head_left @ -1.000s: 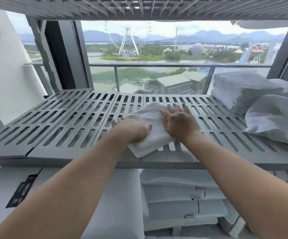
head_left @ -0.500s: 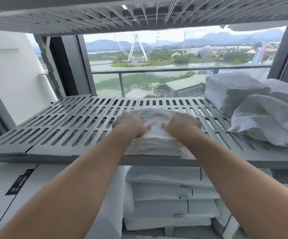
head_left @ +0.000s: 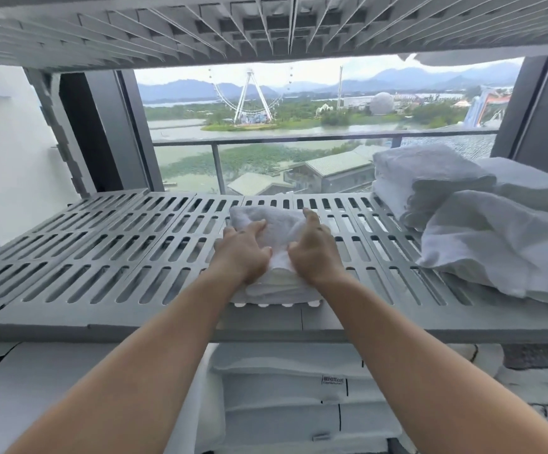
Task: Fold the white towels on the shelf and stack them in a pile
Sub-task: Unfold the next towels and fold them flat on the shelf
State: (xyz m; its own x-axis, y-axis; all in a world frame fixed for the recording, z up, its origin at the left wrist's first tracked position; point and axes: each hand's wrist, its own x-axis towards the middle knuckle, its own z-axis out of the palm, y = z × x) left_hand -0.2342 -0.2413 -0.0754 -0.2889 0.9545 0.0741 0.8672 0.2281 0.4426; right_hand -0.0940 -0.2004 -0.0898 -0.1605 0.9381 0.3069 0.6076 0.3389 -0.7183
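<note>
A folded white towel [head_left: 274, 221] lies in the middle of the grey slotted shelf [head_left: 109, 257], with its layered edge facing me near the shelf's front. My left hand [head_left: 241, 252] rests on its left side with fingers spread. On its right side my right hand [head_left: 313, 252] bears down, thumb raised and fingers curled into the cloth. Both hands touch the towel from above. At the shelf's right end lie unfolded white towels [head_left: 502, 244], and behind them a folded white pile [head_left: 423, 178].
Another slotted shelf [head_left: 266, 24] hangs close overhead. Below the shelf, stacked white linen [head_left: 285, 388] with a label fills the lower level. A window with a balcony rail [head_left: 299, 140] lies behind the shelf. The shelf's left half holds nothing.
The towel went from a loose, angled fold to a thicker squared bundle. My hands shifted from flat smoothing to pressing its two sides. The camera dropped lower and nearer.
</note>
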